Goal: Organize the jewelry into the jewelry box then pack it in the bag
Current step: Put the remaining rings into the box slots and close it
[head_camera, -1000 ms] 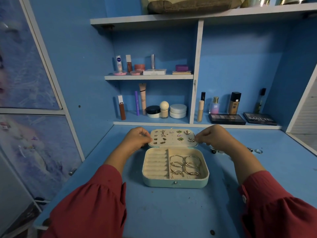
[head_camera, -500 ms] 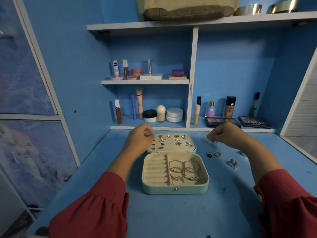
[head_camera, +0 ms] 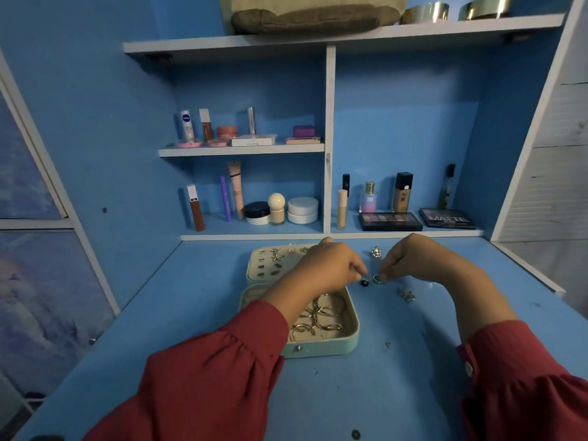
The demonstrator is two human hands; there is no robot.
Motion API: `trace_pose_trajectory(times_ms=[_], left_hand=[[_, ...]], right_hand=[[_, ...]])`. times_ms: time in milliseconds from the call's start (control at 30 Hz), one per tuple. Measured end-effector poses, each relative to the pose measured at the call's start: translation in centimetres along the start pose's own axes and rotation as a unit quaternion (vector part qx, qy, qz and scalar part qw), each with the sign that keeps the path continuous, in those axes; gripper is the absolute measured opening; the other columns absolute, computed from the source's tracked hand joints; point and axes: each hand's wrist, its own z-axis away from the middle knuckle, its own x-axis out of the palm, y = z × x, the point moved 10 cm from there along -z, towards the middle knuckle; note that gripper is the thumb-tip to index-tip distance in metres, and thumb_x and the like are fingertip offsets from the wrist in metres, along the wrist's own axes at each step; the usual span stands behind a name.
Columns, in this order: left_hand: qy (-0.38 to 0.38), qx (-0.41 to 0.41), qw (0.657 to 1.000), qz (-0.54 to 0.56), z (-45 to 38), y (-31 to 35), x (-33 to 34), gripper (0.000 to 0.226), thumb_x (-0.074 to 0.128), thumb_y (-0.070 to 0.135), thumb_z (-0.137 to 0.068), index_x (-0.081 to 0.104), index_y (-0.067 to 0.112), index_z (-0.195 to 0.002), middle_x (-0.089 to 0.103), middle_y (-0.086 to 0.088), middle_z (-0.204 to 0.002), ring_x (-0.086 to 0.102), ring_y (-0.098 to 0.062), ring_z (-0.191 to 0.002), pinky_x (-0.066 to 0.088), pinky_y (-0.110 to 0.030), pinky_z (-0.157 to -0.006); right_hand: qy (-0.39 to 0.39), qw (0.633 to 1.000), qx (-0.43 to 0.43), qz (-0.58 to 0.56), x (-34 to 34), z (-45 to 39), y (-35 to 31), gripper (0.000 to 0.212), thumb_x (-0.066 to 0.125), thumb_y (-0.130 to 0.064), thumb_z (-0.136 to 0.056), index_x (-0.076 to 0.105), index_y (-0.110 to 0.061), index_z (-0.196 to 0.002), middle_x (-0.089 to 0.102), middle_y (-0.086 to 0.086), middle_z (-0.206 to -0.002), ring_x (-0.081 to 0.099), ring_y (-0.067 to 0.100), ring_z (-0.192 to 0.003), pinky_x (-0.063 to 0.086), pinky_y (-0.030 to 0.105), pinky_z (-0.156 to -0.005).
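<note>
The mint jewelry box lies open on the blue desk. Gold bangles fill its right compartment, and small earrings sit on the laid-back lid. My left hand reaches across the box to its right, curled fingertips closing on a small dark ring on the desk. My right hand pinches a silver ring right beside it. Two more silver pieces lie loose, one behind the hands and one to the right. A beige and brown bag rests on the top shelf.
Cosmetics bottles, jars and two dark palettes line the shelves behind the desk. Two gold tins stand on the top shelf. A white panel bounds the right side and a blue wall the left.
My left hand has left the lid's left edge and crossed over the box to the rings on the right. My right hand has dropped onto the silver ring. The camera tilted right.
</note>
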Motion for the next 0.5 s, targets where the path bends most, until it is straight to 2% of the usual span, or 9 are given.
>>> trace_pose_trajectory(times_ms=[167,300,433,500], left_hand=[[-0.027,0.0,0.997,-0.066,-1.4,0.2,1.5,0.024,0.066,0.026,-0.087,0.071,0.032,-0.109,0.067,0.002,-0.107,0.038,-0.018,-0.117,0.043,-0.035,-0.095],[-0.006,-0.003,0.997,-0.08,-1.7,0.2,1.6,0.016,0.07,0.029,-0.082,0.072,0.035,-0.097,0.06,-0.001,-0.104,0.044,-0.021,-0.113,0.046,-0.035,-0.09],[0.004,0.02,0.997,-0.08,-1.4,0.9,1.4,0.008,0.063,0.02,-0.088,0.069,0.021,-0.093,0.055,0.0,-0.099,0.042,-0.021,-0.111,0.044,-0.038,-0.092],[0.01,0.016,1.0,-0.025,-1.0,0.7,0.7,0.011,0.055,0.015,-0.092,0.066,0.013,-0.094,0.062,-0.004,-0.104,0.049,-0.021,-0.109,0.046,-0.038,-0.092]], right_hand=[[-0.021,0.998,0.013,0.053,1.1,-0.2,-0.1,0.01,0.084,-0.023,-0.067,0.078,-0.028,-0.073,0.071,-0.011,-0.077,0.061,0.008,-0.077,0.05,0.026,-0.072],[-0.03,0.997,0.011,0.076,1.8,-0.4,-0.2,0.01,0.082,-0.021,-0.07,0.077,-0.027,-0.076,0.072,-0.01,-0.081,0.063,0.009,-0.08,0.052,0.028,-0.076],[-0.012,0.998,-0.009,0.059,1.7,-0.7,-0.3,0.001,0.075,-0.022,-0.076,0.075,-0.022,-0.077,0.071,-0.004,-0.082,0.063,0.014,-0.079,0.053,0.032,-0.076],[0.031,0.998,-0.037,0.041,1.1,-0.9,-0.8,0.009,0.068,-0.022,-0.081,0.07,-0.015,-0.077,0.068,0.004,-0.081,0.056,0.017,-0.07,0.049,0.031,-0.068]])
